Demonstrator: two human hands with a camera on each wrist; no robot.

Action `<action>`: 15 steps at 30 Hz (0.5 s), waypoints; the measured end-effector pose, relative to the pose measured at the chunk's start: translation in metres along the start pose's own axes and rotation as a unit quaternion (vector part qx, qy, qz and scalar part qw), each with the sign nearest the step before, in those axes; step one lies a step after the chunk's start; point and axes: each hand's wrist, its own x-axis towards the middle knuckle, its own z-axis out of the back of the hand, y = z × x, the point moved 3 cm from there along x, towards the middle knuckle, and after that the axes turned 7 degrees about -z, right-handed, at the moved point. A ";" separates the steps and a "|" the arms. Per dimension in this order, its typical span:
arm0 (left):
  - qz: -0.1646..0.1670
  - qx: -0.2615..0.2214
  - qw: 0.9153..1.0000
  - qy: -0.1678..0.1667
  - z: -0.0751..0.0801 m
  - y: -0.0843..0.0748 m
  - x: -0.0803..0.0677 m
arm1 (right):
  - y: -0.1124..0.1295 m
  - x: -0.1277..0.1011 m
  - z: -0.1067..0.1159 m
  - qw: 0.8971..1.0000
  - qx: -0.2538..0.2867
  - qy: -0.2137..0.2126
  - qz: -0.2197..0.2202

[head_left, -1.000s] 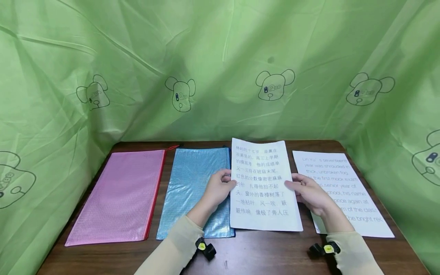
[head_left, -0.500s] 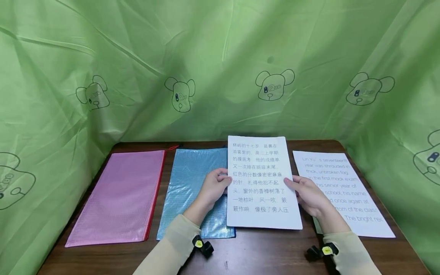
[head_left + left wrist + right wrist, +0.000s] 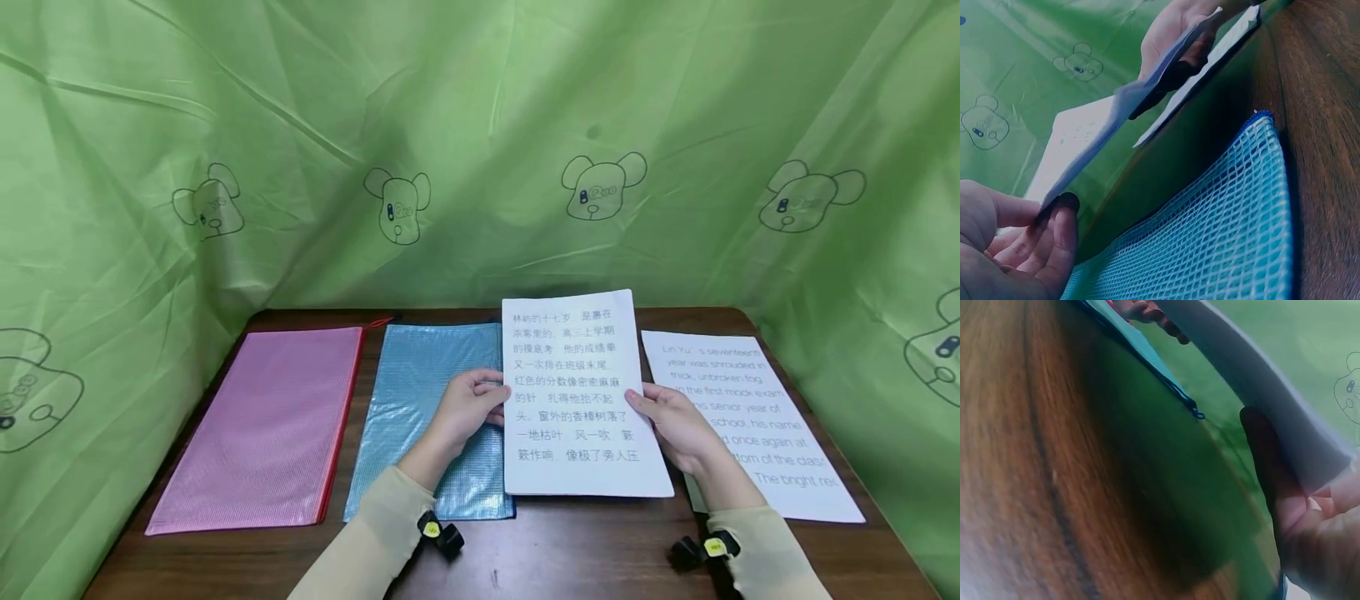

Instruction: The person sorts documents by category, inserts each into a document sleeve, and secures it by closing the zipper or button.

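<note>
Head view: at centre frame, a person holds a sheet printed with Chinese text (image 3: 576, 400) clear of the wooden surface (image 3: 570, 546), tilted up toward the camera. The left hand (image 3: 467, 410) pinches the sheet's left edge; the right hand (image 3: 673, 423) pinches its right edge, thumb on the printed face. The sheet's left margin overlaps a blue mesh zip pouch (image 3: 423, 417) lying flat at centre left. A pink mesh zip pouch (image 3: 266, 425) lies further left, and a second sheet, printed in English (image 3: 757, 417), lies flat at lower right, partly under the right hand. Green cartoon-bear cloth (image 3: 480, 150) fills the upper frame.

Left wrist view: at lower left, the left hand (image 3: 1016, 250) grips the sheet's (image 3: 1116, 119) edge between thumb and curled fingers. The page runs to the right hand (image 3: 1175, 31) at top centre, well above the blue pouch (image 3: 1210, 237) at lower right.

Right wrist view: blurred; at right, the right hand (image 3: 1300, 519) clasps the sheet's (image 3: 1260, 369) edge, and the pouch's zip pull (image 3: 1197, 414) shows at centre.

By appearance, the step in hand is lifting and reading or sorting the page. If it belongs in a pouch, the next move would call for freeing one hand to open the zip while the other keeps the paper flat.
</note>
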 end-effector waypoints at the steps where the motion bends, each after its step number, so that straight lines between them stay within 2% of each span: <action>1: 0.005 0.000 1.000 0.003 0.001 0.000 0.000 | 0.000 0.000 0.001 1.000 0.000 0.000 -0.002; 4: 0.011 0.025 1.000 0.007 0.004 -0.002 0.000 | 0.002 -0.001 0.005 1.000 -0.003 -0.001 -0.003; 7: -0.014 0.098 0.995 -0.009 0.008 -0.006 -0.001 | 0.004 -0.002 0.009 1.000 -0.008 -0.004 0.004; 9: -0.045 0.169 0.984 -0.035 0.012 -0.010 -0.002 | 0.006 -0.004 0.013 1.000 -0.013 -0.005 0.009; 11: -0.072 0.229 0.969 -0.059 0.014 -0.013 -0.003 | 0.007 -0.005 0.016 1.000 -0.017 -0.004 0.011; 13: -0.096 0.275 0.954 -0.070 0.015 -0.013 -0.004 | 0.008 -0.007 0.020 1.000 -0.023 -0.004 0.009; 15: -0.109 0.313 0.942 -0.063 0.014 -0.014 -0.004 | 0.009 -0.009 0.024 1.000 -0.026 -0.006 0.006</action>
